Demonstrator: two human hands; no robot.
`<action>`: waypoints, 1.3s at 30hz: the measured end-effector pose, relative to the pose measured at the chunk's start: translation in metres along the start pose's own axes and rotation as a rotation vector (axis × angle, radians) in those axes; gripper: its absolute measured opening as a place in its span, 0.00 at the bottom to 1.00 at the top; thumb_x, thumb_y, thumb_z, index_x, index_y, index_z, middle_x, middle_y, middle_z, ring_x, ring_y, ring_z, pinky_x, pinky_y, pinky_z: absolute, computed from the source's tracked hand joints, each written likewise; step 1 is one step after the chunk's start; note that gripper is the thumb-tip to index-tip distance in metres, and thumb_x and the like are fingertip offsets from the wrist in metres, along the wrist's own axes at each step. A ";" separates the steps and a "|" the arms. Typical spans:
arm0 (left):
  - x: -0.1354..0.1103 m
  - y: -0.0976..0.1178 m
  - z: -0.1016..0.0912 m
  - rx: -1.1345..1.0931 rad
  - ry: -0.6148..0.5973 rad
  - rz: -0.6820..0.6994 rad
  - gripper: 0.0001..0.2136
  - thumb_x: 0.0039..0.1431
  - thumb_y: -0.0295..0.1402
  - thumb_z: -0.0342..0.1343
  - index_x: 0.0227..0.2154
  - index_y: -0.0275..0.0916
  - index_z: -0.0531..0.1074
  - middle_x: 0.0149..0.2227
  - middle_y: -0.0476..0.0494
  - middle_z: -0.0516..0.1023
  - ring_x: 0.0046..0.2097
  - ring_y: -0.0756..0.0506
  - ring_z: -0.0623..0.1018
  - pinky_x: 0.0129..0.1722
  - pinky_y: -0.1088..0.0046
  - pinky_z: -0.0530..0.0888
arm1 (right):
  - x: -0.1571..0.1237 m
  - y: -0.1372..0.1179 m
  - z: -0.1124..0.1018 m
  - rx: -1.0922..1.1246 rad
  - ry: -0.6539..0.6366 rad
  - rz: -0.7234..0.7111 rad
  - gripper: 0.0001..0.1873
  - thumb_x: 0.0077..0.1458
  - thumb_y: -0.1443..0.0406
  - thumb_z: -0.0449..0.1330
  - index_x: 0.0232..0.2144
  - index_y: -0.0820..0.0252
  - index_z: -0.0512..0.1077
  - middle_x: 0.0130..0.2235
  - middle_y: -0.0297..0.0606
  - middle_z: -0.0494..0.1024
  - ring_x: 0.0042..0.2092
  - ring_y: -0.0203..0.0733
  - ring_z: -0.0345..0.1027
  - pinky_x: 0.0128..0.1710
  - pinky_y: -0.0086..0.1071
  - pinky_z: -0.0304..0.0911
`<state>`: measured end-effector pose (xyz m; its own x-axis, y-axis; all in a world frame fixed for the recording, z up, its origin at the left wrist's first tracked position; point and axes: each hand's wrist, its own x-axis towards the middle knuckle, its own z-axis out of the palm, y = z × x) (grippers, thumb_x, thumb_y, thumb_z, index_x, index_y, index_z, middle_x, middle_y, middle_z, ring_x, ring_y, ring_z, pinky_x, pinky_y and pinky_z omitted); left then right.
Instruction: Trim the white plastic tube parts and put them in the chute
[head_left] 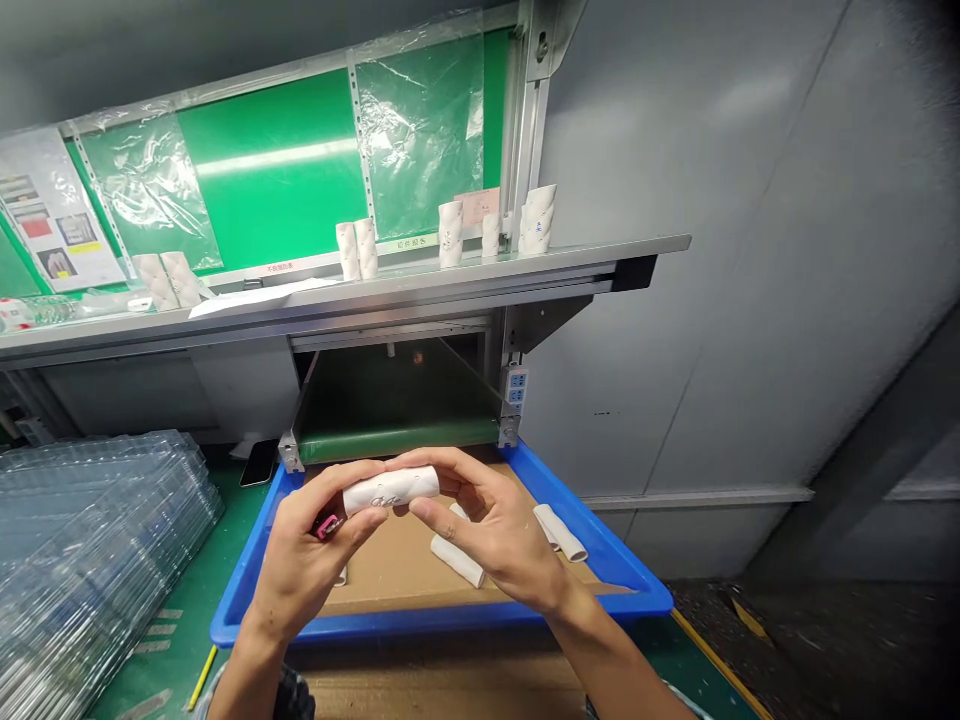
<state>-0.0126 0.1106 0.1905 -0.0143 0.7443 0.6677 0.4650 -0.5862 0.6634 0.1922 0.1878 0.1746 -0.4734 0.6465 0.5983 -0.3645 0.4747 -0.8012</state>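
A white tube [391, 489] with dark handwritten marks lies level between my two hands, above a blue tray [420, 625]. My left hand [311, 530] grips its left end with fingers behind and thumb below. A small pink object [328, 525] is tucked in the same palm; its kind I cannot make out. At the other end, my right hand [487, 520] closes on the tube with thumb and fingers. Beneath, more white tubes lie in the tray on brown cardboard [390, 580]: one tube [457, 561] below my right hand, others [562, 533] at the right, partly overlapping.
A green conveyor belt [397, 440] ends over the tray's far side. Stacked clear plastic trays [90, 560] stand at left, near a phone [259, 463]. Overhead, a metal shelf [420, 285] carries several upright white tubes [450, 235]. A grey wall [720, 300] rises at right.
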 end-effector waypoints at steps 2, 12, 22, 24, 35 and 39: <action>-0.001 0.000 0.000 -0.005 0.003 -0.005 0.12 0.69 0.40 0.67 0.51 0.46 0.83 0.50 0.45 0.88 0.44 0.46 0.86 0.40 0.78 0.80 | 0.000 0.001 -0.001 -0.008 0.007 0.000 0.16 0.66 0.59 0.71 0.54 0.51 0.81 0.51 0.39 0.85 0.50 0.43 0.82 0.55 0.37 0.79; -0.001 -0.005 0.003 0.046 0.002 0.020 0.14 0.70 0.43 0.66 0.53 0.44 0.83 0.48 0.43 0.87 0.45 0.44 0.84 0.38 0.76 0.78 | -0.001 0.000 -0.001 -0.054 0.019 -0.015 0.16 0.66 0.57 0.70 0.54 0.51 0.80 0.53 0.40 0.85 0.52 0.46 0.82 0.57 0.39 0.78; -0.002 -0.005 0.003 0.075 0.010 -0.004 0.17 0.71 0.47 0.64 0.53 0.44 0.83 0.43 0.43 0.86 0.32 0.49 0.77 0.30 0.76 0.72 | -0.002 -0.001 -0.001 -0.187 0.043 -0.113 0.13 0.68 0.57 0.69 0.52 0.50 0.81 0.52 0.40 0.85 0.56 0.49 0.79 0.60 0.42 0.75; -0.001 -0.004 0.003 0.062 0.004 -0.031 0.17 0.71 0.48 0.63 0.52 0.43 0.83 0.40 0.44 0.85 0.31 0.49 0.75 0.29 0.76 0.70 | -0.002 -0.002 -0.002 -0.199 0.028 -0.102 0.16 0.67 0.57 0.69 0.56 0.48 0.80 0.55 0.39 0.84 0.58 0.49 0.78 0.63 0.42 0.73; -0.005 -0.010 0.001 0.051 -0.009 -0.023 0.17 0.70 0.48 0.65 0.52 0.43 0.83 0.46 0.41 0.85 0.29 0.50 0.73 0.30 0.75 0.69 | -0.002 -0.001 -0.005 -0.112 0.008 0.043 0.23 0.64 0.54 0.72 0.58 0.50 0.78 0.54 0.41 0.85 0.53 0.49 0.82 0.57 0.41 0.78; -0.003 -0.009 0.001 0.059 -0.008 -0.031 0.18 0.70 0.49 0.65 0.54 0.43 0.83 0.45 0.42 0.85 0.31 0.49 0.75 0.31 0.75 0.71 | -0.001 -0.001 -0.006 -0.146 0.008 0.016 0.16 0.64 0.55 0.72 0.52 0.50 0.82 0.52 0.40 0.86 0.53 0.48 0.82 0.57 0.41 0.78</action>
<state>-0.0159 0.1140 0.1817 -0.0227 0.7642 0.6446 0.5162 -0.5432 0.6621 0.1983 0.1901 0.1745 -0.4719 0.6590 0.5857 -0.2359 0.5457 -0.8041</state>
